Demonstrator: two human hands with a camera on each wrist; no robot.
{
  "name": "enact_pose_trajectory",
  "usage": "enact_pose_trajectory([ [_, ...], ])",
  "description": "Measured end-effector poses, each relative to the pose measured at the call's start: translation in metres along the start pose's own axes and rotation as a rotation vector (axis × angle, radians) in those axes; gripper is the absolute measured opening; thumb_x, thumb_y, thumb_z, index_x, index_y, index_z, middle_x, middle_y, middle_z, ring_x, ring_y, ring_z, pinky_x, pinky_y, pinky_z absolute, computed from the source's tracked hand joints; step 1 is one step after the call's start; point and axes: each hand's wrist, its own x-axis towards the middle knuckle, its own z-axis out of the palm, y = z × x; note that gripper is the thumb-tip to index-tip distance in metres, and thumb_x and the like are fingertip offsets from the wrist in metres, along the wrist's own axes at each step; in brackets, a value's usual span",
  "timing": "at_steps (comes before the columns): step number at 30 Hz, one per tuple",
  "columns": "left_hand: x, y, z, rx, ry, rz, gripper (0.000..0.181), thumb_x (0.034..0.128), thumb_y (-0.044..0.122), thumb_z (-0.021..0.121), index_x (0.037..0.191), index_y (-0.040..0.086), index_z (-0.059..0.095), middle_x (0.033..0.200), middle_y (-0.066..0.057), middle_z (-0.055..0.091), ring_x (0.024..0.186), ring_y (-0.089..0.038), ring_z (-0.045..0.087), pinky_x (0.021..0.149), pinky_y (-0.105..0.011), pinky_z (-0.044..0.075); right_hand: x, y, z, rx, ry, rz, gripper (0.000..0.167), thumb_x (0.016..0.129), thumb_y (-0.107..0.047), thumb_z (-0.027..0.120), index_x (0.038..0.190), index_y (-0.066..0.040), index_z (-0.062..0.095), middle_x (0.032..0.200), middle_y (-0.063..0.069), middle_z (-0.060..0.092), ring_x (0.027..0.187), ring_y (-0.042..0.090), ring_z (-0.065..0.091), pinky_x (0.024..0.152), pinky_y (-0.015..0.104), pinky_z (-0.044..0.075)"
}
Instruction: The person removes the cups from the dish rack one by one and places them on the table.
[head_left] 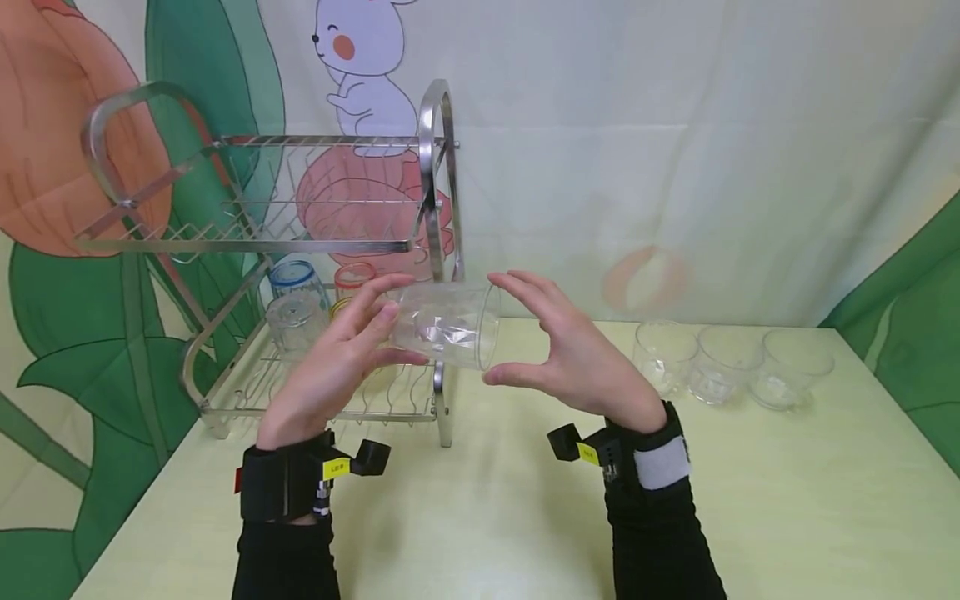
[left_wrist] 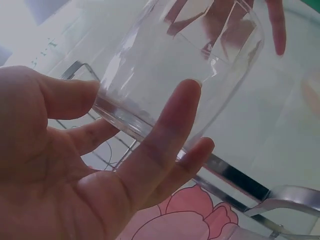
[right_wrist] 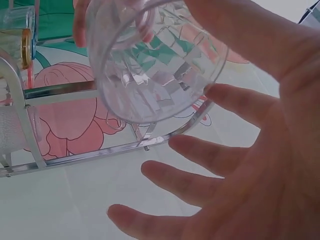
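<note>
A clear faceted glass is held sideways in the air, its wide rim toward the right hand. The left hand grips the base end, thumb and fingers around it; the left wrist view shows the left fingers against the glass. At the other end, the right hand spans the rim between thumb and fingertips. From the right wrist, the glass's open mouth is seen, with one fingertip of the right hand at its rim and the other fingers spread away from it.
A two-tier metal rack stands at the left, behind the left hand. Its lower tier holds several glasses, among them a blue-rimmed one and a red-rimmed one. Three clear glasses stand in a row on the table, at the right.
</note>
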Motion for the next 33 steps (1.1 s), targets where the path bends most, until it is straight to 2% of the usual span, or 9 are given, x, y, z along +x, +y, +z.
enact_pose_trajectory([
  [5, 0.001, -0.002, 0.006, -0.019, -0.013, 0.012, 0.050, 0.1048, 0.039, 0.042, 0.151, 0.026, 0.028, 0.148, -0.010, 0.033, 0.106, -0.040, 0.063, 0.108, -0.054, 0.033, 0.005, -0.001, 0.004, 0.038, 0.014, -0.025, 0.092, 0.078, -0.039, 0.083, 0.153, -0.025, 0.031, 0.153, -0.003, 0.033, 0.136, 0.020, 0.036, 0.102, 0.051, 0.041],
  [10, 0.004, -0.002, 0.015, -0.038, -0.022, -0.007, 0.050, 0.1048, 0.042, 0.040, 0.151, 0.029, 0.027, 0.155, -0.002, 0.022, 0.106, -0.036, 0.064, 0.109, -0.055, 0.030, 0.006, -0.001, 0.008, 0.158, 0.028, -0.030, 0.089, 0.080, -0.029, 0.084, 0.152, -0.024, 0.033, 0.151, -0.004, 0.035, 0.130, 0.020, 0.044, 0.096, 0.041, 0.049],
  [13, 0.006, -0.002, 0.019, -0.051, -0.025, -0.011, 0.049, 0.1052, 0.042, 0.039, 0.151, 0.030, 0.026, 0.157, 0.003, 0.015, 0.107, -0.035, 0.064, 0.109, -0.056, 0.029, 0.005, -0.002, 0.008, 0.189, 0.051, -0.038, 0.087, 0.079, -0.026, 0.084, 0.151, -0.025, 0.035, 0.150, -0.003, 0.036, 0.129, 0.018, 0.045, 0.090, 0.034, 0.053],
  [15, 0.008, -0.002, 0.021, -0.059, -0.027, -0.004, 0.048, 0.1056, 0.040, 0.039, 0.151, 0.031, 0.027, 0.157, 0.006, 0.014, 0.108, -0.034, 0.064, 0.109, -0.055, 0.031, 0.004, -0.001, 0.007, 0.183, 0.068, -0.052, 0.086, 0.079, -0.025, 0.084, 0.151, -0.025, 0.037, 0.149, -0.002, 0.038, 0.129, 0.020, 0.046, 0.087, 0.033, 0.054],
  [21, 0.011, -0.004, 0.027, -0.097, -0.043, 0.007, 0.045, 0.1064, 0.038, 0.038, 0.150, 0.031, 0.028, 0.149, -0.002, 0.031, 0.120, -0.031, 0.056, 0.105, -0.052, 0.039, 0.003, -0.002, 0.003, 0.157, 0.101, -0.078, 0.083, 0.078, -0.023, 0.085, 0.149, -0.023, 0.041, 0.144, -0.002, 0.042, 0.125, 0.020, 0.048, 0.085, 0.033, 0.055],
  [24, 0.012, -0.005, 0.028, -0.104, -0.050, 0.014, 0.044, 0.1065, 0.037, 0.038, 0.149, 0.031, 0.029, 0.147, -0.003, 0.034, 0.125, -0.029, 0.051, 0.102, -0.048, 0.043, 0.003, -0.003, 0.002, 0.141, 0.112, -0.090, 0.081, 0.078, -0.022, 0.085, 0.147, -0.021, 0.042, 0.143, -0.002, 0.043, 0.123, 0.019, 0.048, 0.083, 0.032, 0.055],
  [33, 0.016, -0.007, 0.029, -0.077, -0.065, 0.013, 0.045, 0.1058, 0.039, 0.039, 0.149, 0.031, 0.029, 0.147, -0.004, 0.036, 0.121, -0.030, 0.055, 0.102, -0.048, 0.043, 0.003, 0.001, 0.001, 0.103, 0.128, -0.119, 0.080, 0.078, -0.018, 0.085, 0.146, -0.018, 0.044, 0.142, 0.000, 0.044, 0.120, 0.021, 0.048, 0.081, 0.031, 0.056],
])
